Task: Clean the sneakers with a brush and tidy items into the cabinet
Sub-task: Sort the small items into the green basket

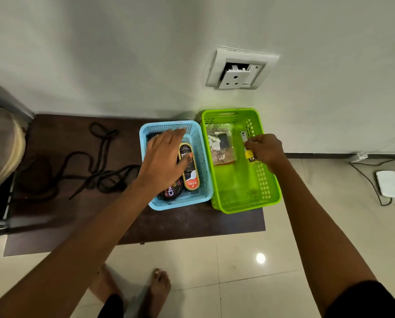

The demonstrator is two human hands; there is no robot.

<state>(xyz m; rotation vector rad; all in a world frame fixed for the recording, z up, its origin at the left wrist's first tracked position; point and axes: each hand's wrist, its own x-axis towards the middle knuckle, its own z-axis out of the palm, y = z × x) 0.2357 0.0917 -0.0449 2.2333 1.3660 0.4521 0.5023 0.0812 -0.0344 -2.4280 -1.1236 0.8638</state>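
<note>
Left hand (166, 157) (fingers spread, holding nothing) lies over the near-far Kiwi polish (191, 177) in the blue basket (204, 154); right hand (266, 149) pinches a yellow-capped item (249, 154).

Two baskets: one blue basket (204, 157), one green basket (237, 184). In the blue, one Kiwi polish bottle (190, 173) and one round polish tin (171, 192). In the green, one clear bag (221, 148) and one small yellow thing (249, 154). Two hands: left hand (166, 161), right hand (266, 149). Two bare feet (158, 288).
</note>
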